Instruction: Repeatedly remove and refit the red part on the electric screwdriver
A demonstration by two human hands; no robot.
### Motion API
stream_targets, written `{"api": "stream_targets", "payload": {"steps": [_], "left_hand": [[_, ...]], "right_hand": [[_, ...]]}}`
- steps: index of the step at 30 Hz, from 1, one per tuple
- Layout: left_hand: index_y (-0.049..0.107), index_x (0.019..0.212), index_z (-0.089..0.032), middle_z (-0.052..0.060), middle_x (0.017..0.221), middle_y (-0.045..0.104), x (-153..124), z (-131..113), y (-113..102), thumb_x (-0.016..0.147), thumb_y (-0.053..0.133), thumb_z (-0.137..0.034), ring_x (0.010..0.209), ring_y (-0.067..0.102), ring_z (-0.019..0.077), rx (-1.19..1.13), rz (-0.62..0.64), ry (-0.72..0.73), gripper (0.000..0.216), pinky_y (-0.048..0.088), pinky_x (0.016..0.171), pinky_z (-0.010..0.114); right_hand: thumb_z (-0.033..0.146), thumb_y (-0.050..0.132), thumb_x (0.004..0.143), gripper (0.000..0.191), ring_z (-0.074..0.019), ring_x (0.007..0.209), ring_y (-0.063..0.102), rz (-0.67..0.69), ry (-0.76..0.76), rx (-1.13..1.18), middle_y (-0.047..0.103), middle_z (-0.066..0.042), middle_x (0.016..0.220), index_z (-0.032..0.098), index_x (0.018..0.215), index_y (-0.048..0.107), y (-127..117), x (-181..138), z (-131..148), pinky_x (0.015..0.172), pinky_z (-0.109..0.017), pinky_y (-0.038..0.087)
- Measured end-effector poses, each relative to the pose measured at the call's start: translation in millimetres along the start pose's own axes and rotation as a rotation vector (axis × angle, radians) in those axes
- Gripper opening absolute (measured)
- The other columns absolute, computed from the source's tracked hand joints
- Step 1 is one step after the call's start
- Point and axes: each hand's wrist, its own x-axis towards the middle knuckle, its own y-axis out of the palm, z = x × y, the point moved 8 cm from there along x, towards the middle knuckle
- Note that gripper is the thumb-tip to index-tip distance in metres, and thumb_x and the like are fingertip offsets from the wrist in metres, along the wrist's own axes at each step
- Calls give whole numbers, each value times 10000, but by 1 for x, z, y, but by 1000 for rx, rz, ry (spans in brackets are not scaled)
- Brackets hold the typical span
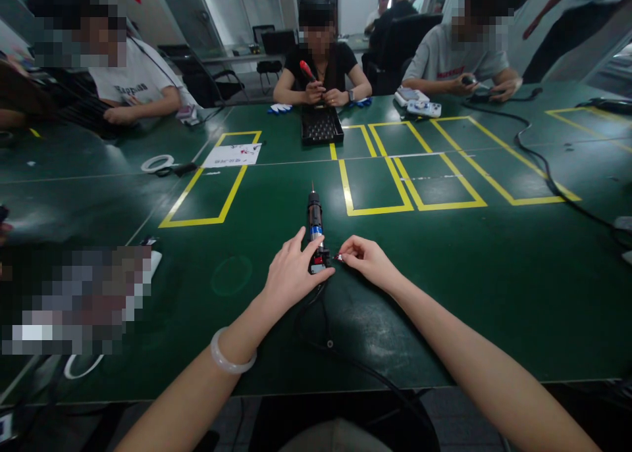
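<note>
An electric screwdriver (315, 222) lies on the green table (444, 274), tip pointing away from me, with its black cord (316, 320) running back toward me. My left hand (291, 271) rests on the tool's rear end, fingers curled around it. My right hand (363, 256) sits just right of the tool, thumb and forefinger pinched on a tiny part I cannot make out, close to the tool's base.
Yellow tape rectangles (409, 175) mark the table. A black tray (321, 124) lies in front of a person opposite who holds a red tool. A paper sheet (232, 154) and a tape roll (157, 163) lie left. A black cable (538, 162) crosses the right side. Other people sit around.
</note>
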Motion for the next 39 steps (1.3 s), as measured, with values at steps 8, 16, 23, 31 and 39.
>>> {"api": "stream_targets", "payload": {"steps": [8,16,23,31,39], "left_hand": [[312,1557,-229,150,1596,308,4,12,20,897,510,-609,1430,373,336,-149,120,26,787,378,1111,496],[339,1546,-230,151,1612,264,4,4,19,896,540,-569,1418,380,348,-169,138,74,760,374,1108,497],[317,1555,-261,119,1628,236,0,-1,20,908,532,-562,1400,398,327,-171,121,213,746,379,1100,469],[137,1604,-267,114,1654,157,-5,14,22,955,412,-597,1464,315,300,-229,228,196,778,329,1134,445],[130,1605,-257,130,1650,165,-4,13,24,953,442,-569,1468,313,301,-210,215,197,786,327,1135,431]], "right_hand": [[285,645,800,126,-127,669,557,45,-13,75,654,-8,763,164,834,641,4,0,-1,659,-264,428],[200,608,803,47,-120,651,574,46,-42,-98,657,8,730,165,801,638,11,-1,6,658,-248,434],[156,602,800,56,-119,648,593,93,-78,-219,655,21,699,178,761,636,13,-5,14,704,-256,447],[169,613,799,47,-117,632,575,50,-79,-171,641,23,694,186,756,603,16,-6,14,695,-258,455],[189,612,836,75,-119,665,585,21,-66,-267,632,39,696,181,765,592,17,-5,13,826,-313,386]]}}
